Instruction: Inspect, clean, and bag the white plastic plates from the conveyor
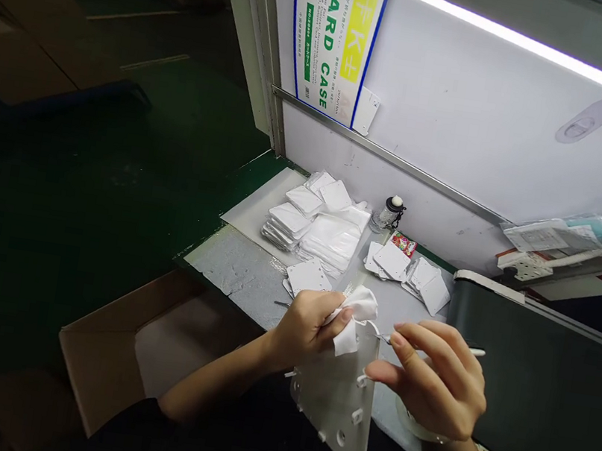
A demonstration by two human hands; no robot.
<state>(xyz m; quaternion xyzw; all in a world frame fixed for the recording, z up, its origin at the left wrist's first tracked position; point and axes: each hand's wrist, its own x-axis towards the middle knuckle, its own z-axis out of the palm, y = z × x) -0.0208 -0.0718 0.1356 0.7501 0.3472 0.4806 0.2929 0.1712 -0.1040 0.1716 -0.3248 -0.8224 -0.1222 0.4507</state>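
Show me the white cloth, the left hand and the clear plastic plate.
White cloth (360,307), head view, its top fold.
Left hand (305,329), head view, its back.
Clear plastic plate (331,407), head view, its middle.

Single head-worn view: your camera looks forward and down from above, close over your left hand (308,330) and right hand (435,377), facing the table (260,174) and white wall panel (466,107).

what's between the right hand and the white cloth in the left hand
Nothing visible blocks the gap: the right hand sits beside the white cloth pinched in the left hand, with only the thin white-handled tool in its fingers reaching toward the cloth, above the translucent plastic plate.
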